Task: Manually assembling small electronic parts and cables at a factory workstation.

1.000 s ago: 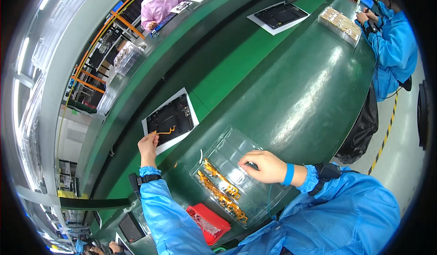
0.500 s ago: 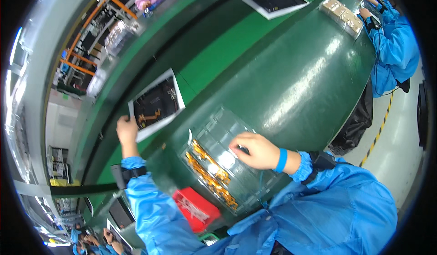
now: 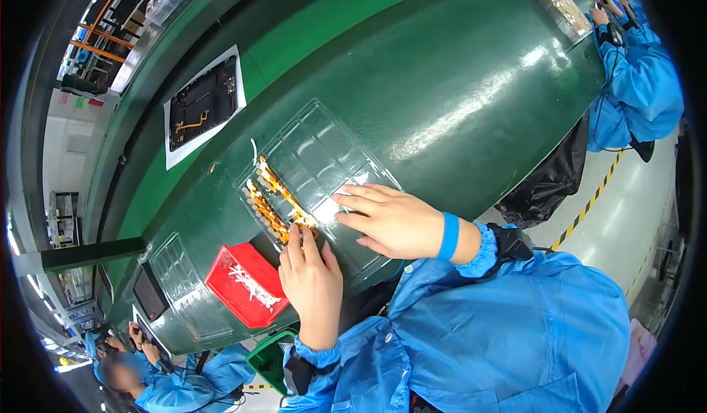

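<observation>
A clear plastic tray [image 3: 335,144] lies on the green table in front of me, with two rows of orange flex cables [image 3: 274,184] along its left side. My left hand [image 3: 313,284] reaches over the tray's near left part, fingers stretched out and tips at the near end of the cable rows. Its fingertips partly cover the cables there, and I see nothing gripped. My right hand [image 3: 398,221], with a blue wristband [image 3: 449,236], lies palm down over the tray's right side, fingers spread. A red bin [image 3: 247,284] holding white strips stands left of my left hand.
On the green belt lies a dark panel [image 3: 202,103] with an orange flex cable, on a white sheet. Another clear tray [image 3: 184,295] is at the left. A stack of light pieces [image 3: 556,4] sits far right. Co-workers in blue are at both sides; a green bin [image 3: 269,358] is below.
My left hand has left the dark panel's edge and come to the cables in the tray. My right hand stays over the tray, fingers now more spread. The whole view has shifted.
</observation>
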{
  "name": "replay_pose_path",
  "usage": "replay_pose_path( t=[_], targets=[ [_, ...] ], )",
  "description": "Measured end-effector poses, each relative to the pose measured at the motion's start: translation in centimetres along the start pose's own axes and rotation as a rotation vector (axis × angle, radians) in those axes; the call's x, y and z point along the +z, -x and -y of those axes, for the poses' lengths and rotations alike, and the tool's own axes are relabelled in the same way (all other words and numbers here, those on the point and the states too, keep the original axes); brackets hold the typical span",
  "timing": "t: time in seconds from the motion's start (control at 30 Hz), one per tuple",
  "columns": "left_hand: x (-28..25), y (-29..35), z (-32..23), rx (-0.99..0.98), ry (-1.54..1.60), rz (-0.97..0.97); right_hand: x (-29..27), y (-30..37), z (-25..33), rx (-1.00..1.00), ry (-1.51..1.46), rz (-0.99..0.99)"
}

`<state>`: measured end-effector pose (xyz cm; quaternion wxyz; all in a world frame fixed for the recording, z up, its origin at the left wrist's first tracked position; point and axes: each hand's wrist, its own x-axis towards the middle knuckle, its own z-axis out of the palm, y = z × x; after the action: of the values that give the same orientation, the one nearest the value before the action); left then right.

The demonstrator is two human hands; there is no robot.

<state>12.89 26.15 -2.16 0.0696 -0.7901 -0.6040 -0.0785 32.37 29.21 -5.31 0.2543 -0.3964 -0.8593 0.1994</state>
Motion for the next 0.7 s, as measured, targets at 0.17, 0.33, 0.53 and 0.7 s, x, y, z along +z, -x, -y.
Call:
replay_pose_path(
  t=[0.17,0.33,0.53,0.7],
  targets=[
    [2.2,0.3,0.2,0.015,-0.111,-0.072,0.9,0.6,-0.8,-0.033,-0.057,-0.059],
    [2.3,-0.2,0.7,0.039,-0.122,-0.121,1.1,1.0,-1.0,-0.056,-0.018,-0.125],
    [1.4,-0.4,0.9,-0.021,0.107,-0.144,1.2,1.2,-1.2,-0.059,-0.029,-0.141],
    [1.8,-0.4,1.8,-0.154,0.261,-0.096,1.4,1.2,-1.2,-0.054,-0.025,-0.147]
  ],
)
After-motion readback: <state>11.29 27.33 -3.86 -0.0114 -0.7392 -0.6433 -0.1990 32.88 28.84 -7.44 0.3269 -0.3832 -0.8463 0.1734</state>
